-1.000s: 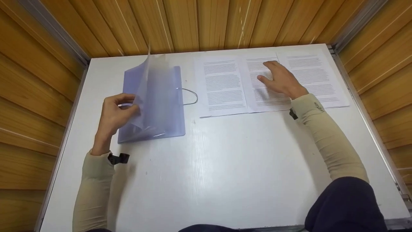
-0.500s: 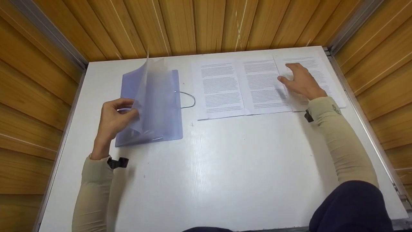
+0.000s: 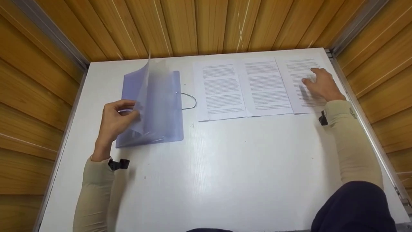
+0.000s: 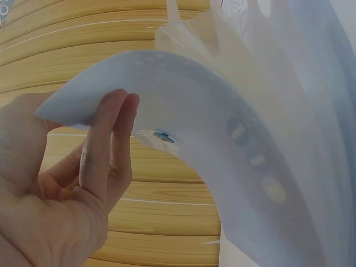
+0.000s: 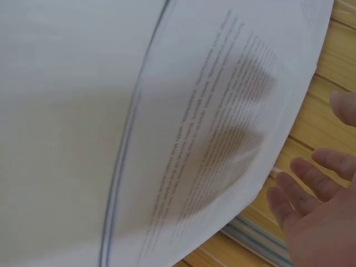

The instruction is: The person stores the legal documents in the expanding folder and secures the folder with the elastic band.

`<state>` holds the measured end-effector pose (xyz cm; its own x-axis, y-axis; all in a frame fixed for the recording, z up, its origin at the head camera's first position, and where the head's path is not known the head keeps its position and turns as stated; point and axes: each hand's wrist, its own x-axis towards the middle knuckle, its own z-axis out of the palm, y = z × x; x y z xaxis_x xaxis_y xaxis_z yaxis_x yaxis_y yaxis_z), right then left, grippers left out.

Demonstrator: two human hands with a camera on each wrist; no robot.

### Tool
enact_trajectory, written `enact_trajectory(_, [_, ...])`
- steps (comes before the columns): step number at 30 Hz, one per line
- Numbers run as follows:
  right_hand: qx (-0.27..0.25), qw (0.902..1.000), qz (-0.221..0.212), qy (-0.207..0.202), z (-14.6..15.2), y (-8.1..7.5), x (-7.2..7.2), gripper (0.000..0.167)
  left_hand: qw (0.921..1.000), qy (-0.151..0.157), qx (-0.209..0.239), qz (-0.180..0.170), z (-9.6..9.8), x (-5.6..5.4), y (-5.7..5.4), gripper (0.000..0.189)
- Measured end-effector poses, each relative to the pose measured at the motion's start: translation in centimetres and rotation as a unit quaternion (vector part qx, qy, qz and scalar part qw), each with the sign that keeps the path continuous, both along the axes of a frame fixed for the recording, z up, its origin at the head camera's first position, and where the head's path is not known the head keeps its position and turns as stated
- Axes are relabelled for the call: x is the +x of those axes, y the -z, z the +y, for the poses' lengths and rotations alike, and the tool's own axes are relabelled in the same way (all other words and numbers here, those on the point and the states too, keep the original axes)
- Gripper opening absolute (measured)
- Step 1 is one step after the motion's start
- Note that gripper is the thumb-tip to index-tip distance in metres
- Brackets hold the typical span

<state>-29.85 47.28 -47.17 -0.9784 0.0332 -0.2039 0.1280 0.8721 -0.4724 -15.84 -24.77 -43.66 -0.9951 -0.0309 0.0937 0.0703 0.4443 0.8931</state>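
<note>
A translucent bluish folder (image 3: 164, 119) with clear inner leaves lies spread on the left of the white table. My left hand (image 3: 117, 117) pinches the edge of its raised front cover between thumb and fingers. In the left wrist view this cover (image 4: 183, 105) bends in an arch, with small round printed marks on it, and clear leaves fan out behind. My right hand (image 3: 323, 85), fingers apart and loosely bent, hovers over the rightmost printed sheet (image 3: 297, 93) and casts a shadow on it. Nothing is in its grasp.
Two more printed sheets, a left one (image 3: 222, 90) and a middle one (image 3: 265, 85), lie in a row beside the rightmost. A thin elastic cord (image 3: 194, 100) loops from the folder's right edge. Wood-patterned walls (image 3: 209, 25) enclose the table (image 3: 225, 177).
My right hand has moved rightward from over the middle sheet to over the rightmost one. The left hand keeps its pinch on the folder cover, almost still.
</note>
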Motion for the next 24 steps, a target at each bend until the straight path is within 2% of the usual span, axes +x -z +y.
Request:
enact_trajectory(5, [-0.004,0.9993,0.013,0.035,1.7,1.1,0.6,0.079,1.0,0.004,0.006,-0.003,-0.1,0.0,0.0,0.031])
enact_trajectory(10, [-0.01,0.9978,0.023,0.062,3.0,1.5,1.2,0.075,0.9999,-0.002,0.005,-0.012,-0.2,0.0,0.0,0.032])
enact_trajectory(14, [-0.014,0.9969,0.01,0.077,4.2,1.8,1.6,0.076,0.9999,-0.001,0.0,-0.016,-0.3,0.1,-0.1,0.033])
enact_trajectory(24, [-0.011,0.9949,-0.026,0.097,6.2,2.3,2.4,0.074,0.9999,-0.002,0.015,0.001,-0.5,0.3,-0.2,0.032])
